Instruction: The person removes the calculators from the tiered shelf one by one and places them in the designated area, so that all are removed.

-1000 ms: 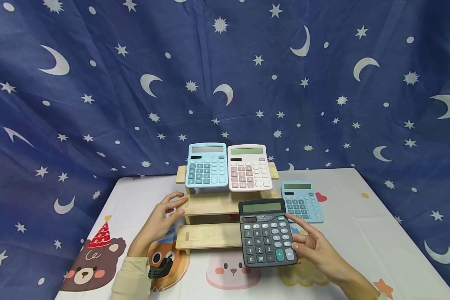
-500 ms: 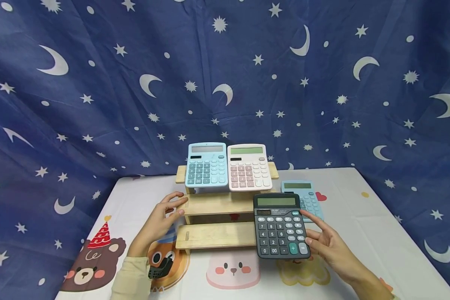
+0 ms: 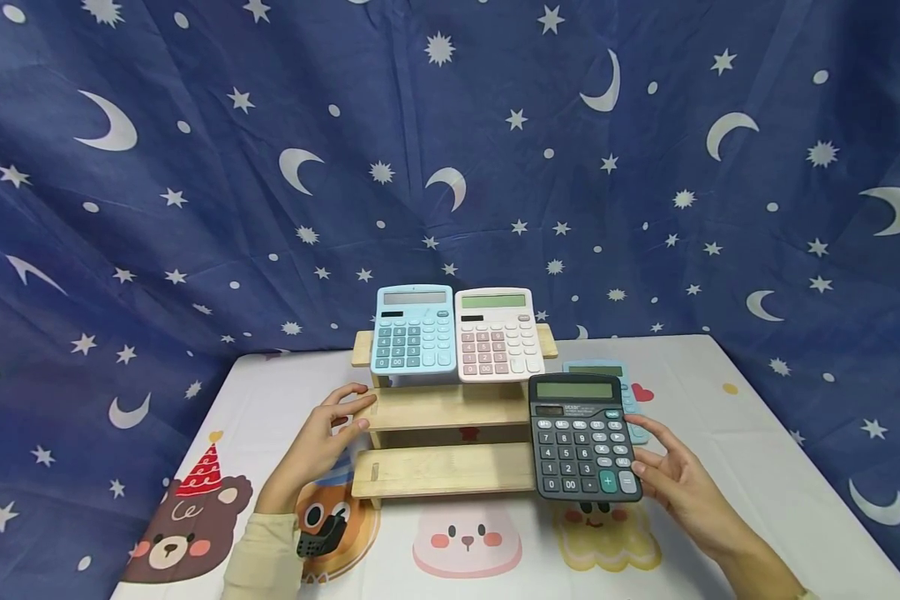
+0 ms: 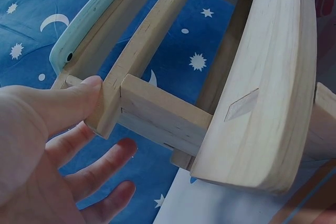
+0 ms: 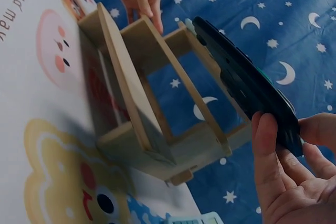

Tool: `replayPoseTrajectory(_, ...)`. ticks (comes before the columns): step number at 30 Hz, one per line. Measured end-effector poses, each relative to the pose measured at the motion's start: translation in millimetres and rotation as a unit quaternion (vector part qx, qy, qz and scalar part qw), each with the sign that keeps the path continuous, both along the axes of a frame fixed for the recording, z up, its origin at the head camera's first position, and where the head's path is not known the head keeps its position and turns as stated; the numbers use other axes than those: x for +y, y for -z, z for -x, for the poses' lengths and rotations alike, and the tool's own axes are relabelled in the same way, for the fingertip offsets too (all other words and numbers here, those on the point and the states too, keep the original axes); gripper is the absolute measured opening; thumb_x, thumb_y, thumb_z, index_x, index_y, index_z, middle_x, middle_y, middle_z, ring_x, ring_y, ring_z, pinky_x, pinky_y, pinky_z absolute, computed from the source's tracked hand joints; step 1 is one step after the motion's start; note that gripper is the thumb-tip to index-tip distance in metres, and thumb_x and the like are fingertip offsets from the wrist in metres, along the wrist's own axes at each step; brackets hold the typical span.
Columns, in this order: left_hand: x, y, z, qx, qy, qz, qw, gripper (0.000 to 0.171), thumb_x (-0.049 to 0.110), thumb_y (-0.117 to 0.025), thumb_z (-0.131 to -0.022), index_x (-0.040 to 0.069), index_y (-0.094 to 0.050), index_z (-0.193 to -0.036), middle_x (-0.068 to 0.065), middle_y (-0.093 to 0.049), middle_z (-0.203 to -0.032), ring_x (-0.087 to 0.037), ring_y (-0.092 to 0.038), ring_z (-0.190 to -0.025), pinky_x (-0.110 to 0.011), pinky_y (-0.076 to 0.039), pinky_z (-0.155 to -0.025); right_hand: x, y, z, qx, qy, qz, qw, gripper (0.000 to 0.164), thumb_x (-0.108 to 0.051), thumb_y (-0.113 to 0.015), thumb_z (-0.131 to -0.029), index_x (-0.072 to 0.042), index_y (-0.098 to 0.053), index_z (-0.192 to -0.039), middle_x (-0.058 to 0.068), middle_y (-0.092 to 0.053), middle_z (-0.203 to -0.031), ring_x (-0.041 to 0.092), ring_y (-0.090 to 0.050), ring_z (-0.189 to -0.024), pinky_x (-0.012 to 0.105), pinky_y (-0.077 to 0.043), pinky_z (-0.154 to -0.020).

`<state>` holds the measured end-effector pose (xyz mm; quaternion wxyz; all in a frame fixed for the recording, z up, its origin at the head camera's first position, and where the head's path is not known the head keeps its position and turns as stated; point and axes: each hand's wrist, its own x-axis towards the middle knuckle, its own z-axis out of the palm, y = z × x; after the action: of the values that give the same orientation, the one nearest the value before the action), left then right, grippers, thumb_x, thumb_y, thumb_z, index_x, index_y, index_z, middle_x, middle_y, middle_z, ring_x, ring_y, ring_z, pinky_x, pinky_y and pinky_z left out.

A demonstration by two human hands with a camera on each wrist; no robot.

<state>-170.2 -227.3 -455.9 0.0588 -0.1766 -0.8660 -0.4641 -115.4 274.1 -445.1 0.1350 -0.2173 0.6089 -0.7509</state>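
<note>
My right hand (image 3: 678, 479) pinches a black desk calculator (image 3: 583, 437) by its right edge, keys facing me. In the head view the calculator overlaps the right ends of the lower shelves and partly hides a blue calculator (image 3: 636, 392) lying on the table. With thumb and index finger, my left hand (image 4: 63, 140) grips the left end of the middle plank of a three-step wooden rack (image 3: 442, 471); its other fingers are spread below. Side by side on the top step lean a light blue calculator (image 3: 414, 329) and a white-and-pink calculator (image 3: 498, 335).
The rack stands on a table with a white cartoon-print cloth (image 3: 720, 433), showing a bear, a pink face and a yellow figure. Behind it hangs a dark blue curtain (image 3: 495, 150) with moons and stars.
My right hand has carried the black calculator rightward and slightly up, so it now covers much of the blue calculator on the table. The left hand stays at the rack.
</note>
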Motion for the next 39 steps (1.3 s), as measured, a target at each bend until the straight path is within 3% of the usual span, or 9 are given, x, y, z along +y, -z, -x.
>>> replayPoseTrajectory(7,-1,0.6,0.5,0.004,0.000,0.001,1.0000,0.038,0.010,-0.063,-0.099,-0.002,-0.063,-0.135,-0.025,-0.050,-0.146,-0.048,-0.048,-0.134,-0.057,-0.048,-0.096,13,-1.2,3.9,0.014,0.013,0.019,1.000,0.061,0.010,-0.033,-0.104,-0.020,-0.027,-0.157,-0.002,-0.068,-0.134,0.012,-0.071,-0.112,0.026,-0.059,-0.086)
replayPoseTrajectory(14,-1,1.0,0.8,0.009,0.004,-0.003,1.0000,0.038,0.009,-0.063,-0.099,-0.003,-0.063,-0.134,-0.024,-0.050,-0.146,-0.049,-0.048,-0.134,-0.059,-0.048,-0.095,25,-3.5,7.9,0.012,0.058,0.016,0.998,0.061,0.009,-0.034,-0.104,-0.021,-0.028,-0.157,-0.004,-0.069,-0.132,0.011,-0.071,-0.112,0.025,-0.058,-0.085)
replayPoseTrajectory(25,-1,1.2,-0.6,0.005,0.001,-0.003,1.0000,0.038,0.010,-0.064,-0.099,-0.002,-0.063,-0.135,-0.024,-0.050,-0.146,-0.048,-0.048,-0.135,-0.059,-0.047,-0.096,40,-1.6,16.9,0.023,0.095,0.032,0.995,0.056,0.005,-0.034,-0.107,-0.017,-0.033,-0.158,-0.003,-0.071,-0.129,0.008,-0.071,-0.109,0.022,-0.057,-0.084)
replayPoseTrajectory(33,-1,1.2,-0.3,0.007,0.001,-0.001,1.0000,0.038,0.010,-0.063,-0.099,-0.002,-0.063,-0.135,-0.024,-0.050,-0.146,-0.048,-0.048,-0.134,-0.058,-0.047,-0.096,48,-1.1,25.3,0.001,0.160,0.013,0.987,0.052,-0.007,-0.040,-0.109,-0.017,-0.033,-0.160,-0.010,-0.070,-0.125,0.004,-0.072,-0.100,0.019,-0.057,-0.078)
replayPoseTrajectory(39,-1,1.5,-0.1,0.007,0.001,0.002,1.0000,0.038,0.011,-0.064,-0.098,-0.002,-0.063,-0.135,-0.024,-0.050,-0.146,-0.049,-0.048,-0.134,-0.057,-0.047,-0.095,55,-1.4,34.0,-0.007,0.178,0.023,0.984,0.052,-0.010,-0.040,-0.109,-0.015,-0.031,-0.160,-0.013,-0.069,-0.125,0.003,-0.072,-0.100,0.020,-0.058,-0.077)
